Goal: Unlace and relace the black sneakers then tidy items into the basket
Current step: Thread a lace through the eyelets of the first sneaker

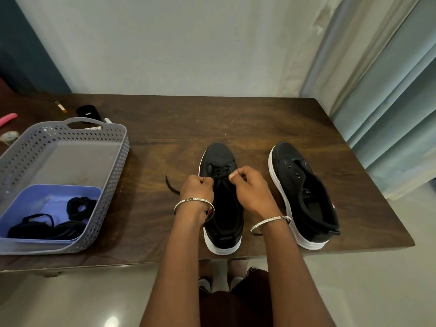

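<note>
Over left sneaker [218,154], on table [236,119] beside laceless right sneaker [304,192], left hand [198,188] and right hand [250,187] each pinch lace [219,171]; lacing step, direction unclear; next needs a lace end drawn through cleanly.

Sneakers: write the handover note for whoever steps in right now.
Left hand and right hand each pinch the lace over the left sneaker, which is threaded at its front eyelets; its loose end trails on the table. Right sneaker stands beside it, unlaced, eyelets bare. Basket at left holds a blue tray of black cords. Left: finish both shoes, then tidy into the basket.
</note>
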`<state>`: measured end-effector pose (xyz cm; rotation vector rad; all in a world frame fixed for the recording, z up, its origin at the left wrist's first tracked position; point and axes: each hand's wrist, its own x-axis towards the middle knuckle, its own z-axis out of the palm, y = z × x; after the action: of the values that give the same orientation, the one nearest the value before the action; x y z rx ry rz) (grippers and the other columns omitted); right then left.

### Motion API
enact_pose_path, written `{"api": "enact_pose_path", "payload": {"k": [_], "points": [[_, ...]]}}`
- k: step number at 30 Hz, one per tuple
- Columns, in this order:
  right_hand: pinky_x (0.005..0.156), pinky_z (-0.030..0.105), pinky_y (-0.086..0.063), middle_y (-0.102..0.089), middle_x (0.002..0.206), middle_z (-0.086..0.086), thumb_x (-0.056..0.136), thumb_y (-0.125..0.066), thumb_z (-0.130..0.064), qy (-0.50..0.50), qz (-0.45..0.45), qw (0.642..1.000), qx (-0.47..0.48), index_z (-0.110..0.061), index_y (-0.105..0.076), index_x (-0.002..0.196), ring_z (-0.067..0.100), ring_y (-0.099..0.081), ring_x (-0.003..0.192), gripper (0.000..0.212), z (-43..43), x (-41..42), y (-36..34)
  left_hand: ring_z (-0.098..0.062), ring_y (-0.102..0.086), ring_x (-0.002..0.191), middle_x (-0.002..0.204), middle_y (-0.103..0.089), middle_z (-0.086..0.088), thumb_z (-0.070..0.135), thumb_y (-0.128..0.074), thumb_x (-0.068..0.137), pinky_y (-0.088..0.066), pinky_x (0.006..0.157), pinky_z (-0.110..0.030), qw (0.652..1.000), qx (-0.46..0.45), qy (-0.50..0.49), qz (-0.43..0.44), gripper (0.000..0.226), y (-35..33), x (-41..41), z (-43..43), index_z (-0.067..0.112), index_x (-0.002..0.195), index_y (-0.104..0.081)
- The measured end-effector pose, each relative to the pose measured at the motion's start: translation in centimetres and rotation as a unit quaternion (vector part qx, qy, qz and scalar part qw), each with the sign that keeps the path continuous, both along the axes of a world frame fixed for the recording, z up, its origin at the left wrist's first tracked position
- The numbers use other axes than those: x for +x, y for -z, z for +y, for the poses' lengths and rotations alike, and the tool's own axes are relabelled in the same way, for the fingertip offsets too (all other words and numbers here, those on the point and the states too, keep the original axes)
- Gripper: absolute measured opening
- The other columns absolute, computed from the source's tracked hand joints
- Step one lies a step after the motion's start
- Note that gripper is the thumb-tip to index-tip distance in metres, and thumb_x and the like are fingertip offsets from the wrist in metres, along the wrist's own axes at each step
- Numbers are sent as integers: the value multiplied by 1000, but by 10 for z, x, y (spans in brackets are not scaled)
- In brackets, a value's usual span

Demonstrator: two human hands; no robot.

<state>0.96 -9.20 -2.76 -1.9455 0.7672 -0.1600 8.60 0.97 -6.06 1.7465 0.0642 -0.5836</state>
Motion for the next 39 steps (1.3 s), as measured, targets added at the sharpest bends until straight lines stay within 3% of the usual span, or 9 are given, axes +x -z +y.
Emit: {"api": "enact_pose_path", "payload": {"k": [3,8,13,19,22,25,30,36,39], "points": [[68,16,-44,-62,86,-11,97,-65,-17,14,-32,999,18,-22,-66,96,4,-58,78,5,0,-1,0,-33,-58,64,66,-64,-14,26,-57,78,-50,68,-41,1000,-12,-13,8,29,4,1,3,12,53,-60],[71,12,-43,-67,89,-14,90,-74,-21,-44,-50,996,-66,-26,-74,102,-1,-58,78,12,-1,-3,2,-15,-62,68,72,-67,0,14,-63,96,-52,70,-32,999,-35,-11,-36,20,-1,4,10,22,79,-68],[88,37,-55,-72,95,-6,97,-66,-21,-9,-49,997,-64,-32,-68,85,13,-67,95,15,0,0,6,-15,-66,71,71,-70,5,14,-75,87,-55,72,-34,994,17,35,-107,18,-4,1,12,27,75,-71],[111,55,-35,-61,122,5,107,-32,-49,-23,91,995,-21,-22,-62,95,29,-41,131,42,4,6,5,-33,-71,86,85,-74,-12,19,-65,93,-58,87,-52,998,35,-32,-29,16,-5,-4,3,18,78,-70],[86,34,-45,-66,78,-8,103,-34,-61,35,23,991,130,-23,-61,62,18,-57,95,62,4,6,-5,-37,-71,89,87,-74,-16,21,-62,90,-57,89,-51,999,37,-36,-6,21,-4,-6,0,17,71,-70],[65,27,-34,-52,58,-11,101,-44,-60,104,-102,945,291,-25,-42,52,5,-50,60,60,-2,-1,-20,-38,-70,90,88,-73,-17,17,-58,94,-58,88,-50,998,49,-44,-6,27,-6,-9,-1,16,69,-68],[79,29,-46,-59,69,-2,100,-52,-49,133,-275,812,498,-24,-41,46,13,-62,80,60,-29,-27,-33,-32,-64,77,78,-67,-13,17,-58,95,-57,88,-52,998,36,-41,20,28,-6,-8,-1,14,69,-68],[105,41,-49,-68,101,8,95,-65,-26,165,-416,670,592,-17,-48,51,26,-68,113,48,-48,-47,-30,-25,-52,73,77,-57,-12,9,-54,97,-53,73,-41,998,14,-50,44,29,-11,-9,-1,10,69,-61],[89,33,-52,-68,89,0,98,-61,-28,159,-482,612,606,-19,-45,53,15,-70,88,49,-56,-56,-29,-23,-50,73,79,-55,-12,7,-53,99,-47,72,-35,996,-15,-60,65,27,-12,-9,0,10,74,-62]]}}
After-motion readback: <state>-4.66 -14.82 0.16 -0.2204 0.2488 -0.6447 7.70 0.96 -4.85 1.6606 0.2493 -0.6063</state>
